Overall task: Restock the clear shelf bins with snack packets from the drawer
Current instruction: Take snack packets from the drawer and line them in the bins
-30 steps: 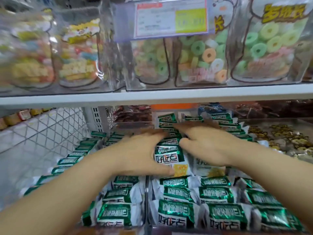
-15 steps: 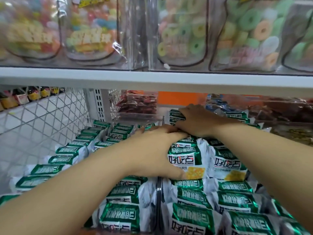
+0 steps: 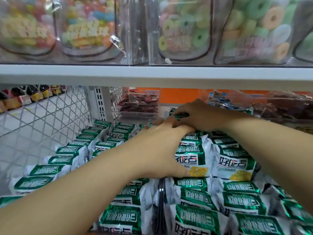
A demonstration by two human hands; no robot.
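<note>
Green-and-white snack packets [image 3: 233, 164] fill the clear shelf bins below the white shelf, in rows side by side. My left hand [image 3: 157, 148] lies flat on the pile, fingers straight, thumb by a packet with a yellow corn picture [image 3: 191, 160]. My right hand [image 3: 201, 116] reaches further back, its fingers curled round the top of a green packet [image 3: 180, 116] at the rear of the bin. A clear divider [image 3: 161, 192] separates the left bin from the middle one.
A white shelf edge [image 3: 152, 73] runs low overhead, with clear bags of coloured ring candies [image 3: 254, 28] above it. A white wire mesh panel [image 3: 42, 119] closes the left side. Behind stand clear bins of red packets [image 3: 140, 102] and brown snacks [image 3: 288, 106].
Both hands slid deeper toward the back of the bin. My right hand went from lying flat on the packets to curling round one at the rear. The camera dipped and moved closer.
</note>
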